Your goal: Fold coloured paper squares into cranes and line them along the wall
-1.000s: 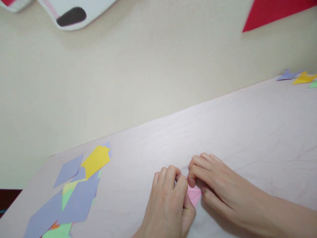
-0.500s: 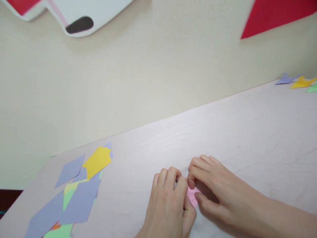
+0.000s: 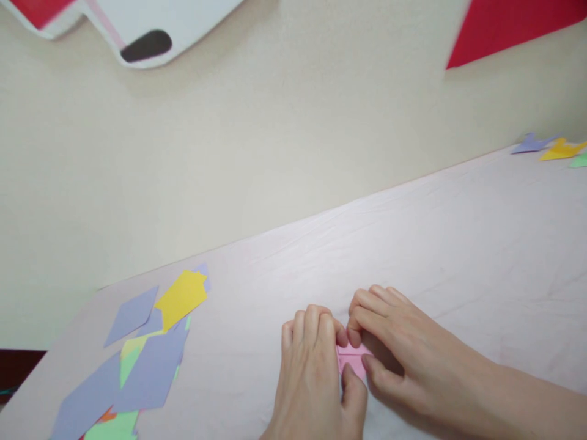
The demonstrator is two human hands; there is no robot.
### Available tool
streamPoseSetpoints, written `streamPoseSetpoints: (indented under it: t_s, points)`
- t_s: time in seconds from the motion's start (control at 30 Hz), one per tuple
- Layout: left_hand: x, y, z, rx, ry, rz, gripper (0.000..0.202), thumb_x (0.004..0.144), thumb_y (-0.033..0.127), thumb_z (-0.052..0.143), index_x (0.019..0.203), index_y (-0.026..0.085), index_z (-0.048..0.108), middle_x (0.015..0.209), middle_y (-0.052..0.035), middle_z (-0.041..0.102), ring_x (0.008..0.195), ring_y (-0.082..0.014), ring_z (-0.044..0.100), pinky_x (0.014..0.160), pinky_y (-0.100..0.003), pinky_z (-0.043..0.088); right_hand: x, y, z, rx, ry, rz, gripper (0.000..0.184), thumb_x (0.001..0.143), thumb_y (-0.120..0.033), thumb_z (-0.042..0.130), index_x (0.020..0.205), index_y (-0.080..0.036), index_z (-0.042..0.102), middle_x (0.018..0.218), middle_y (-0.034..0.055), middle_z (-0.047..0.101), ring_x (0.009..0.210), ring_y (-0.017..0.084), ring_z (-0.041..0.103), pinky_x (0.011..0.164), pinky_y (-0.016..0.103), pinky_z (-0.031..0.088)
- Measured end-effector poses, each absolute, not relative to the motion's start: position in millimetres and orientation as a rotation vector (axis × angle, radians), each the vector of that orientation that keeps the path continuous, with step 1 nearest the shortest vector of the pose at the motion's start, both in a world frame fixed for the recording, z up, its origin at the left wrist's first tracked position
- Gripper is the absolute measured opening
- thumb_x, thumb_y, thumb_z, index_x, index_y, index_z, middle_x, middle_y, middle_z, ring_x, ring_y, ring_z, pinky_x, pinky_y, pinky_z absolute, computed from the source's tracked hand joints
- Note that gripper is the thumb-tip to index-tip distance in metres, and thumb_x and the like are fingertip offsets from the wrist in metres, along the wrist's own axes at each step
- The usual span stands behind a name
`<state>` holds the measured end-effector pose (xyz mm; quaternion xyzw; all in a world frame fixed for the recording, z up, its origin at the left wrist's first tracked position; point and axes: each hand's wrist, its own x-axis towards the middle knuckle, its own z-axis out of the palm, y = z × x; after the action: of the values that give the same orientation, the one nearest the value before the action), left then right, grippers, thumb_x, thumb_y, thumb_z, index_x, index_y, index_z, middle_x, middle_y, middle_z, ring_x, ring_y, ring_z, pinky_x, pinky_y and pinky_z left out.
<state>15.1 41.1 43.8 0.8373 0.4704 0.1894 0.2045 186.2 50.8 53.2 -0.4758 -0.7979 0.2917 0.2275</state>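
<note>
Head view: left hand [image 3: 314, 373] and right hand [image 3: 408, 348] meet over a small pink paper [image 3: 356, 362], which lies low on the table [image 3: 257, 311], right of centre. Both hands have fingers bent and the thumb apart from the forefinger, tips on or at the paper. Left thumb rests at its near edge, left forefinger at its far left corner. Right forefinger comes down on the far edge, right thumb on the right-hand side. A crease or fold line crosses the pink between them; much of the sheet is hidden by the hands, so whether either grip pinches it or merely presses it down, I cannot tell. Table pale, its covering faintly wrinkled. Well apart to the left, a loose overlapping spread of paper: several purple sheets [image 3: 151, 374], a yellow sheet [image 3: 182, 299] lapping a purple one, green paper [image 3: 112, 426] at the near end, a scrap of orange [image 3: 108, 416]. Far right, near the wall [image 3: 275, 134], three folded pieces in a row: purple piece [image 3: 532, 144], yellow piece [image 3: 562, 150], green piece [image 3: 580, 161] cut by the frame. On the wall, a white cutout [image 3: 197, 24] with a black oval, upper left; a red shape [image 3: 518, 30], upper right.
</note>
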Motion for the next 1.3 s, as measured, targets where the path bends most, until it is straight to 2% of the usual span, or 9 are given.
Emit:
streamPoseSetpoints:
  t_s: [0.23, 0.4, 0.5, 0.77, 0.87, 0.93, 1.0, 1.07, 1.3]
  points:
    - [2.5, 46.3, 47.2, 2.343, 1.172, 0.528, 0.041, 0.061, 0.001, 0.040, 0.096, 0.024, 0.041, 0.095, -0.0047, 0.051, 0.085, -0.0232, 0.049, 0.075, -0.039, 0.042, 187.6, 49.2, 54.2, -1.300, -2.180, 0.817, 0.030, 0.064, 0.005, 0.049, 0.081, -0.019, 0.053, 0.088, 0.0022, 0.056, 0.084, 0.021, 0.050, 0.075, 0.036, 0.038]
    - [-13.8, 54.9, 54.1, 2.489, 0.883, 0.556, 0.041, 0.080, 0.004, 0.045, 0.117, 0.023, 0.046, 0.113, -0.0083, 0.060, 0.102, -0.0226, 0.056, 0.086, -0.038, 0.048, 190.9, 51.4, 50.8, -1.241, -2.161, 0.837, 0.028, 0.068, 0.003, 0.050, 0.084, -0.020, 0.055, 0.089, 0.0023, 0.057, 0.087, 0.021, 0.051, 0.078, 0.037, 0.039]
    - [-21.4, 62.3, 59.3, 2.631, 0.701, 0.496, 0.033, 0.090, 0.009, 0.051, 0.122, 0.021, 0.049, 0.113, -0.0066, 0.066, 0.101, -0.0199, 0.059, 0.089, -0.033, 0.048, 193.3, 51.5, 49.6, -1.212, -2.152, 0.846, 0.028, 0.070, 0.003, 0.050, 0.085, -0.020, 0.055, 0.090, 0.0023, 0.057, 0.087, 0.021, 0.051, 0.078, 0.036, 0.040]
    - [-20.6, 69.0, 61.7, 2.633, 0.687, 0.654, 0.020, 0.095, 0.009, 0.052, 0.112, 0.019, 0.057, 0.103, -0.0042, 0.069, 0.091, -0.0179, 0.059, 0.082, -0.032, 0.046, 191.4, 47.0, 56.9, -1.184, -2.236, 0.817, 0.021, 0.070, -0.014, 0.071, 0.085, -0.018, 0.057, 0.094, 0.0038, 0.058, 0.090, 0.023, 0.049, 0.081, 0.037, 0.040]
    - [-14.1, 66.2, 61.8, 2.440, 0.861, 0.737, 0.016, 0.098, 0.013, 0.046, 0.096, 0.021, 0.059, 0.088, -0.0012, 0.067, 0.082, -0.0164, 0.058, 0.077, -0.031, 0.044, 189.7, 49.1, 56.9, -1.159, -2.292, 0.684, 0.009, 0.085, -0.020, 0.063, 0.079, -0.018, 0.057, 0.085, 0.0036, 0.059, 0.081, 0.020, 0.049, 0.074, 0.034, 0.038]
    - [-9.9, 64.0, 60.3, 2.244, 0.964, 0.769, 0.014, 0.099, 0.020, 0.047, 0.090, 0.022, 0.058, 0.083, -0.0002, 0.064, 0.079, -0.0164, 0.059, 0.075, -0.031, 0.045, 190.1, 51.2, 57.0, -1.146, -2.287, 0.636, 0.021, 0.094, -0.020, 0.052, 0.073, -0.018, 0.057, 0.076, 0.0026, 0.058, 0.073, 0.018, 0.048, 0.070, 0.033, 0.036]
    - [-7.4, 62.5, 57.9, 2.001, 1.039, 0.774, 0.004, 0.096, 0.025, 0.054, 0.098, 0.023, 0.056, 0.087, 0.0000, 0.065, 0.080, -0.0165, 0.061, 0.075, -0.030, 0.047, 191.5, 53.0, 58.1, -1.160, -2.263, 0.658, 0.028, 0.096, -0.019, 0.047, 0.070, -0.019, 0.057, 0.068, 0.0016, 0.056, 0.069, 0.018, 0.046, 0.068, 0.033, 0.035]
    - [-7.0, 62.1, 56.5, 1.841, 1.096, 0.767, 0.015, 0.093, 0.026, 0.058, 0.108, 0.025, 0.054, 0.092, -0.0003, 0.065, 0.083, -0.0167, 0.062, 0.075, -0.029, 0.049, 193.8, 54.4, 59.9, -1.169, -2.248, 0.717, 0.027, 0.095, -0.018, 0.047, 0.070, -0.019, 0.059, 0.065, 0.0012, 0.056, 0.069, 0.018, 0.047, 0.069, 0.034, 0.036]
    - [-8.5, 65.2, 60.8, 2.205, 1.053, 0.586, 0.025, 0.099, 0.013, 0.042, 0.103, 0.027, 0.062, 0.087, 0.0002, 0.064, 0.089, -0.0197, 0.054, 0.084, -0.036, 0.042, 200.9, 58.9, 55.7, -1.082, -2.071, 0.831, 0.019, 0.087, -0.004, 0.045, 0.089, -0.021, 0.054, 0.088, 0.0035, 0.059, 0.083, 0.019, 0.053, 0.074, 0.033, 0.043]
